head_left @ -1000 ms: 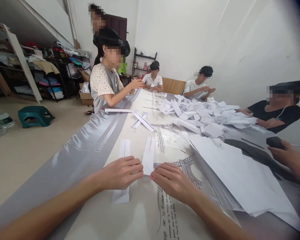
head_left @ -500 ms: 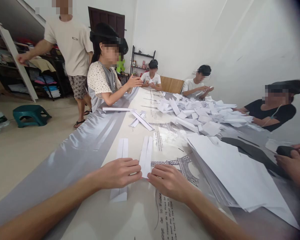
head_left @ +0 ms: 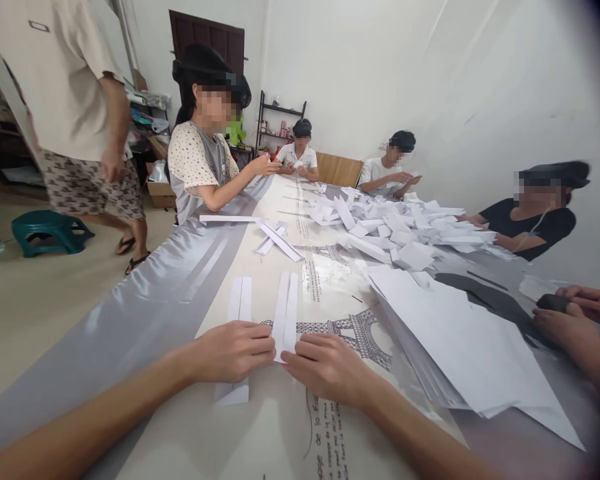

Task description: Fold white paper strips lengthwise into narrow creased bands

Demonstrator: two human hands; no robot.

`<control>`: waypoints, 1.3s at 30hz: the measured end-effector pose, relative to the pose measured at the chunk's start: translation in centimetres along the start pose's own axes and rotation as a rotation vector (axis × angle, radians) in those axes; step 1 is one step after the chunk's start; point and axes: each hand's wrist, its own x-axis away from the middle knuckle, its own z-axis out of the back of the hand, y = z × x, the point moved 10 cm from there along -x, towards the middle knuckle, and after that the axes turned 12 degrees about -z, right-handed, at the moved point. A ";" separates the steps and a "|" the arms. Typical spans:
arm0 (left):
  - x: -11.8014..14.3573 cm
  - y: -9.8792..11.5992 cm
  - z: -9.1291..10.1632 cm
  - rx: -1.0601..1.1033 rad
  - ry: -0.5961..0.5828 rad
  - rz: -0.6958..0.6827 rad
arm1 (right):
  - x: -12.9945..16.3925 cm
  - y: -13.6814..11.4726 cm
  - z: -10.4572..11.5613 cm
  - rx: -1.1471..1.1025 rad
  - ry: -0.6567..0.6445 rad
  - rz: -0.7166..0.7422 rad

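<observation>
Both of my hands are on a folded white paper strip (head_left: 285, 313) that points away from me over the printed tablecloth (head_left: 180, 433). My left hand (head_left: 240, 350) pinches the strip's near left edge, fingers pressed together. On the near right corner, my right hand (head_left: 325, 367) grips with its thumb and bent fingers. A second folded paper strip (head_left: 240, 300) lies flat to the left, partly under my left hand, its near end showing below. Beyond them, a few more folded strips (head_left: 277, 239) lie crossed on the cloth.
A stack of white paper sheets (head_left: 460, 340) lies to my right. Farther back is a heap of folded papers (head_left: 390, 223). Several people sit round the table; at right, another person's hands (head_left: 575, 320) hold something dark. A green stool (head_left: 53, 233) stands on the floor at left.
The strip stays between my hands, its near end now slightly more open to view. The standing person at left has walked nearer. The whole view has shifted slightly.
</observation>
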 end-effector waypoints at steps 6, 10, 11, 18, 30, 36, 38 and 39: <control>0.2 -0.7 0.2 -0.019 0.012 0.041 | 0.2 0.1 0.0 0.010 0.031 -0.015; 0.2 -0.2 0.1 -0.037 0.012 0.023 | 0.3 0.8 -0.1 -0.063 0.019 -0.043; 0.2 -0.1 0.0 -0.036 0.005 0.023 | 0.3 1.0 0.0 -0.081 0.024 -0.050; 0.1 -0.4 0.3 -0.067 0.002 0.013 | 0.2 0.9 0.3 -0.094 0.054 -0.054; -0.4 -0.3 0.2 -0.011 0.006 0.021 | 0.5 1.5 0.1 -0.191 0.042 -0.067; -0.8 0.1 0.4 0.002 -0.005 0.010 | 0.5 0.9 0.9 -0.176 0.072 -0.025; -0.7 0.0 0.6 -0.050 -0.004 -0.003 | 0.5 0.5 1.4 -0.131 0.095 -0.007; -0.6 0.0 0.7 -0.083 -0.004 -0.010 | 0.4 0.2 1.6 -0.106 0.105 0.005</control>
